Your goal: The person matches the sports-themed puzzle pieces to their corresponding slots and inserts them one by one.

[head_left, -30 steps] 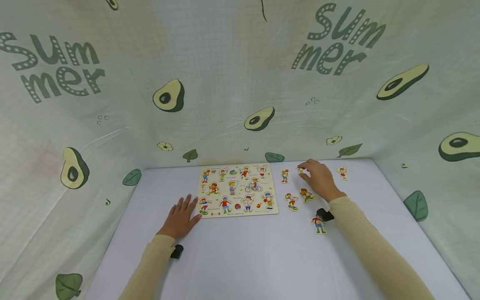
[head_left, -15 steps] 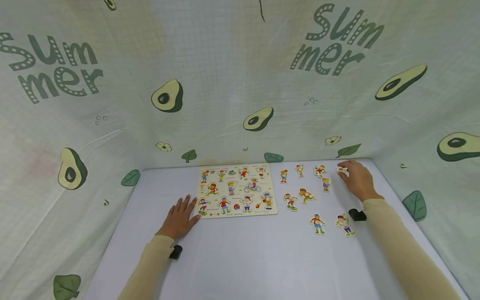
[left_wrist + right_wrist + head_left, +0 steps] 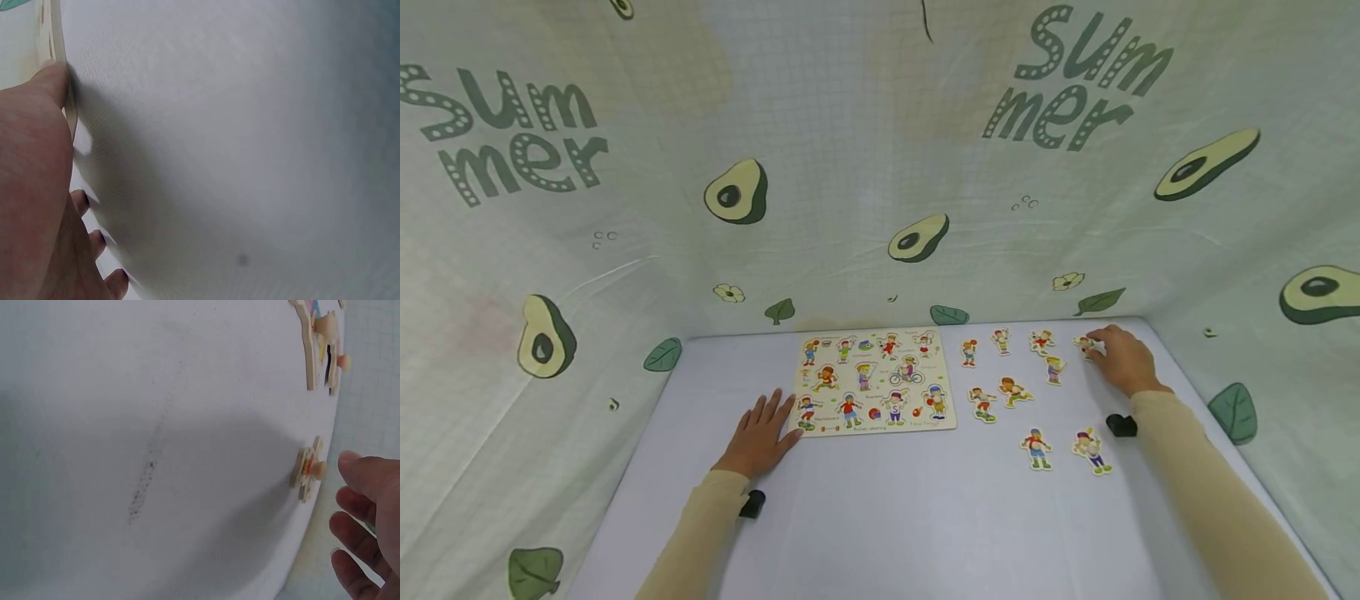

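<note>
My left hand (image 3: 758, 437) lies with spread fingers at the lower left corner of the wooden peg puzzle board (image 3: 878, 428), its thumb touching the board's edge (image 3: 56, 37). My right hand (image 3: 1120, 360) hovers beside a small figure-shaped puzzle piece (image 3: 1084, 345) at the back right. In the right wrist view this piece (image 3: 304, 467) lies flat with its wooden knob up. The thumb and loosely bent fingers (image 3: 359, 540) are near the knob but apart from it, holding nothing. The board shows printed sports figures.
Several knobbed figure pieces lie spread right of the board, among them a running figure (image 3: 1014, 392), a blue-capped figure (image 3: 1036, 450) and a purple-trousered figure (image 3: 1092, 452). A white cloth covers the table (image 3: 880, 517). Behind it hangs a curtain (image 3: 827, 283) printed with avocados.
My right hand has moved rightward from the pieces near the board to the far right piece, then drawn back slightly from it. The left hand stays in place.
</note>
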A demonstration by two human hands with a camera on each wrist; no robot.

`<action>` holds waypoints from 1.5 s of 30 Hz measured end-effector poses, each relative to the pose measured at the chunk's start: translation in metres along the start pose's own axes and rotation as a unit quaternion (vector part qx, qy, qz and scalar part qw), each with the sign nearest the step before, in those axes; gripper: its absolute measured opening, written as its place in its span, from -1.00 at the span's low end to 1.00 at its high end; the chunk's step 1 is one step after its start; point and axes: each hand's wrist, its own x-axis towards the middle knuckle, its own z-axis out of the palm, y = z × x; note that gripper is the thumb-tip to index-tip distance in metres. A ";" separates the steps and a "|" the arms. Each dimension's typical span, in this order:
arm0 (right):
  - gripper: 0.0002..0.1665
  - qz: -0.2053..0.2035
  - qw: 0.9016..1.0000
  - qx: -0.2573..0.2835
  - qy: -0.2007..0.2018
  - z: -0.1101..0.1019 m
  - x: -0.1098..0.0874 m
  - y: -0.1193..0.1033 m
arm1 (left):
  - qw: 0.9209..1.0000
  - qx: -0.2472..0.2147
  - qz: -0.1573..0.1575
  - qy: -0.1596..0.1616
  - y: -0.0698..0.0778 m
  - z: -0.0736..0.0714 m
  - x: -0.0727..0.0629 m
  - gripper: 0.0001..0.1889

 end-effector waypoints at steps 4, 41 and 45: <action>-0.58 0.006 1.000 -0.010 -0.025 0.002 0.003 0.005 | 1.000 0.000 0.004 0.000 0.000 -0.001 0.001 -0.23; -0.85 0.002 0.999 -0.035 0.020 0.021 0.011 0.007 | 1.000 -0.002 0.006 0.001 -0.002 0.001 0.000 -0.22; -0.86 -0.013 0.999 -0.036 0.035 0.017 0.009 -0.003 | 1.000 -0.003 0.007 0.002 0.000 -0.002 -0.002 -0.23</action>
